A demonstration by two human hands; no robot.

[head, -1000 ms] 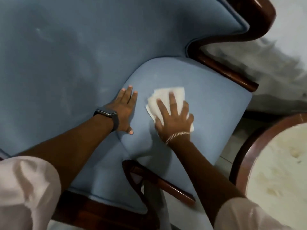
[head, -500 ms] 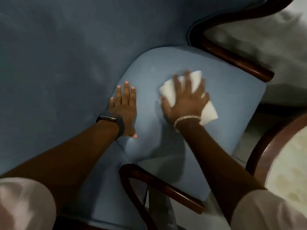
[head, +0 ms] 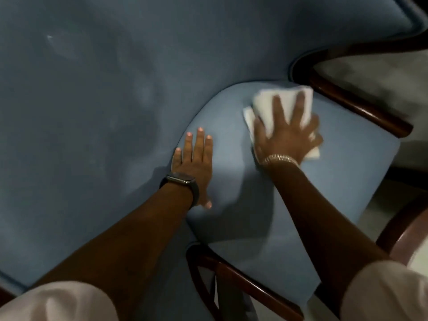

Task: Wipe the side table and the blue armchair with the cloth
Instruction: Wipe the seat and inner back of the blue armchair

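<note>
Right hand [head: 286, 137] presses the white cloth [head: 282, 100] flat, fingers spread wide, on the blue armchair [head: 335, 193] seat's far edge; left hand [head: 194, 167] braces flat, fingers nearly together

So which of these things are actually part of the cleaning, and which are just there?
In use:
white folded cloth
pale blue upholstered armchair
round wood-rimmed side table
right hand
left hand

Just there:
dark wristwatch
gold bracelet
</note>
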